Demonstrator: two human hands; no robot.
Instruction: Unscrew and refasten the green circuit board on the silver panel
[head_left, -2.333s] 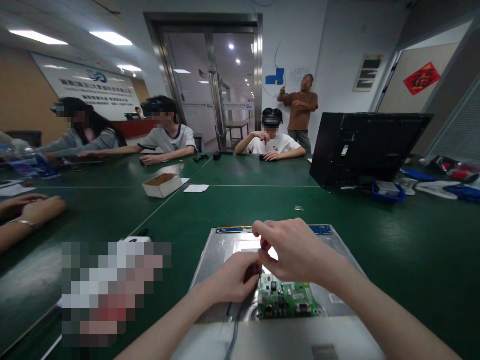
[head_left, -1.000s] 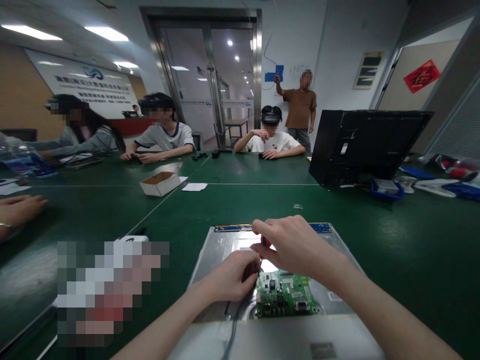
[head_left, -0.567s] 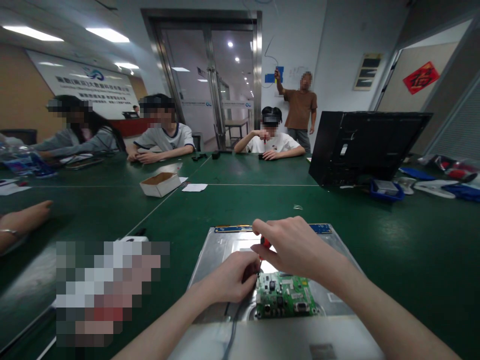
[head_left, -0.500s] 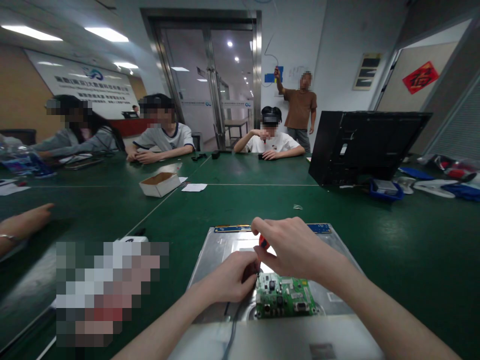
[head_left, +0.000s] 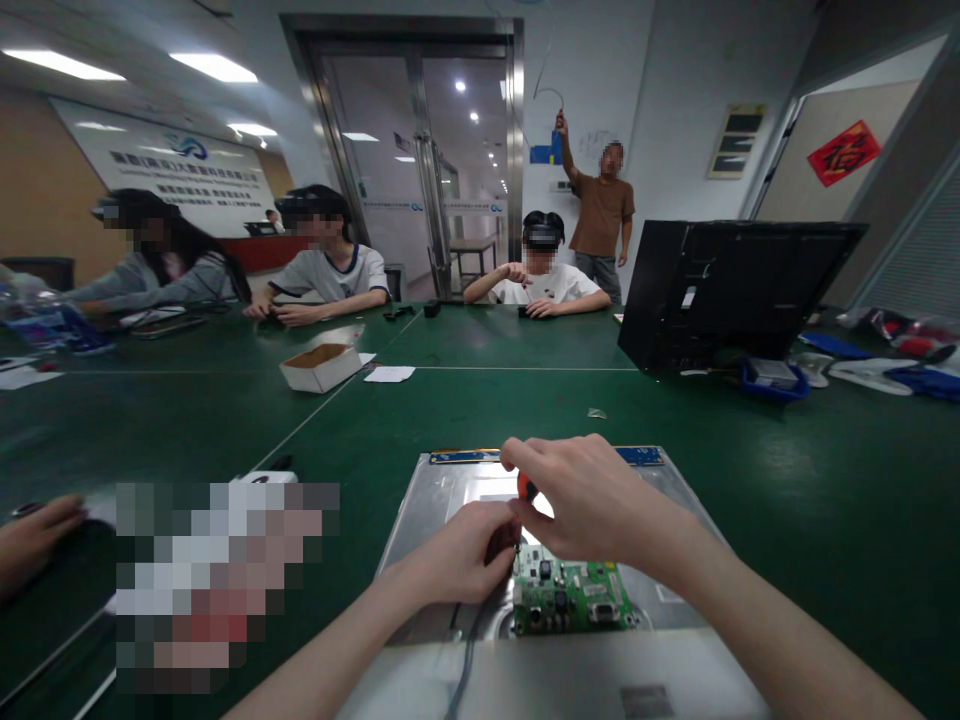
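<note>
My right hand [head_left: 581,495] grips the red and black handle of a screwdriver [head_left: 527,488], held upright over the left edge of a green circuit board [head_left: 571,592]. My left hand [head_left: 474,550] is closed around the lower part of the screwdriver, by the board's far left corner; its fingertips are partly hidden, and the tip cannot be made out clearly. Beneath both hands lies a flat metal display panel [head_left: 420,520] with a blue strip board [head_left: 637,457] along its far edge. A grey cable [head_left: 469,660] runs from near my left hand toward me.
On the green table [head_left: 795,520], a white open box [head_left: 322,368] and paper [head_left: 390,374] lie ahead. A black monitor [head_left: 739,295] stands at right behind a blue tray [head_left: 774,380]. Another person's hand [head_left: 41,540] is at far left. Several people are across the table.
My hands stay in place; my right fingers shift slightly around the screwdriver handle. The neighbour's hand at left has moved nearer. The standing person's arm has risen higher along the wall.
</note>
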